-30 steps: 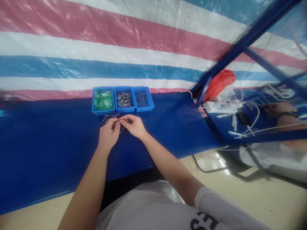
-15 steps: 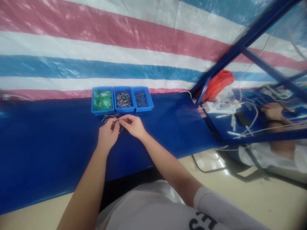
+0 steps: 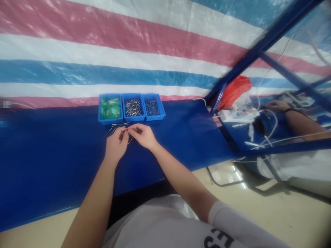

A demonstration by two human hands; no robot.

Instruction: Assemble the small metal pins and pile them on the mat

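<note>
My left hand (image 3: 117, 142) and my right hand (image 3: 142, 135) meet fingertip to fingertip above the blue table. Both are closed in a pinch, and whatever sits between the fingertips is too small to make out. Just beyond the left fingers lies a loose pile of thin metal pieces (image 3: 117, 126). Under the right hand a thin bit (image 3: 130, 140) shows, partly hidden. Behind the pile stand three blue bins in a row: the left bin (image 3: 111, 121) has green packets, while the middle bin (image 3: 134, 118) and right bin (image 3: 156, 117) hold small metal pins.
A striped plastic sheet (image 3: 108, 44) hangs behind the table (image 3: 64, 155). On the right rises a blue metal frame (image 3: 232, 74), with a red bag (image 3: 236, 91), a white power strip (image 3: 238, 115) and cables past it. A co-worker's arm (image 3: 300, 122) reaches over the neighbouring table.
My hands stay nearly in place, still pinched together. On the right, the co-worker's arm has extended farther forward over the neighbouring table.
</note>
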